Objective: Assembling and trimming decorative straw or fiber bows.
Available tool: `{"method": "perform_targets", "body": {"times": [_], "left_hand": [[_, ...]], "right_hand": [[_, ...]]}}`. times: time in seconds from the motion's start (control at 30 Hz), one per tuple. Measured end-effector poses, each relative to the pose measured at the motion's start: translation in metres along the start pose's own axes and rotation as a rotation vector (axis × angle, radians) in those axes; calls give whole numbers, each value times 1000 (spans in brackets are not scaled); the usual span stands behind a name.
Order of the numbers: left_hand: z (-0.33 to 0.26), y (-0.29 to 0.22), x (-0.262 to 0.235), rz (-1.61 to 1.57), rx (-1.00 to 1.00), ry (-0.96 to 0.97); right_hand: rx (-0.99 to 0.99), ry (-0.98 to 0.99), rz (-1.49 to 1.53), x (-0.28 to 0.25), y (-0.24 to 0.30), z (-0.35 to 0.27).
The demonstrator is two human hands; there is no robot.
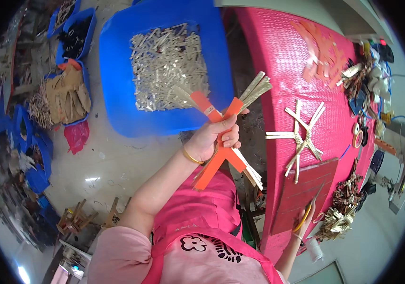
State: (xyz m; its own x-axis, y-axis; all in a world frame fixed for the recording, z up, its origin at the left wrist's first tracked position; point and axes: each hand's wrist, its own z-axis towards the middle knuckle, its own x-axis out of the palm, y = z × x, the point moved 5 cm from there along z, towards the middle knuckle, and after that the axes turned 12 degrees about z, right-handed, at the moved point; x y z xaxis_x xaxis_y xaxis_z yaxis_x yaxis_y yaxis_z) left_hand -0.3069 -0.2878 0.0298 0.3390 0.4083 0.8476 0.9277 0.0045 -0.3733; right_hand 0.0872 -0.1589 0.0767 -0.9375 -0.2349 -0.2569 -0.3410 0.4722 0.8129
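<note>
Crossed bundle (212, 166): flat pale-gold strips, ribbed & glossy, stacked in an X; smooth orange bands wrap all 4 arms, strip ends fan out bare.
Bundle's place: in the air, b/w worktop's (278, 71) L edge & blue tub (112, 94), near tub's near-R corner.
Bundle's axis: long way runs far-to-near; 2 arms point away (far-L, far-R), 2 back twd the pink apron (190, 203).
L hand (219, 135): forearm slants up-R from below, wrist w/ gold bangle (192, 156); fingers curled, thumb across, pinching bundle's crossing.
R hand (309, 218): low by worktop's near edge, over dark-red board (290, 206); fingers wrapped abt scissors' (302, 219) yellow handles, blades pointing away.
Worktop cover: shiny pink plastic, bumpy.
Strip star (302, 137): pale, interlaced, many-armed, lying nr worktop's L edge; near tips at board's far edge.
Orange strips (323, 49): flat heap twd worktop's far edge.
Tub: smooth plastic, full of short pale offcuts (164, 71).
</note>
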Motion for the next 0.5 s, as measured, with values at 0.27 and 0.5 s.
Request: {"method": "perform_targets", "body": {"times": [0.27,0.5], "left_hand": [[-82,-83,-56,67,-25,5],[-111,-114,-90,48,23,3]], "right_hand": [[129,969,-275,313,70,-62],[255,1297,-237,405,70,-78]]}}
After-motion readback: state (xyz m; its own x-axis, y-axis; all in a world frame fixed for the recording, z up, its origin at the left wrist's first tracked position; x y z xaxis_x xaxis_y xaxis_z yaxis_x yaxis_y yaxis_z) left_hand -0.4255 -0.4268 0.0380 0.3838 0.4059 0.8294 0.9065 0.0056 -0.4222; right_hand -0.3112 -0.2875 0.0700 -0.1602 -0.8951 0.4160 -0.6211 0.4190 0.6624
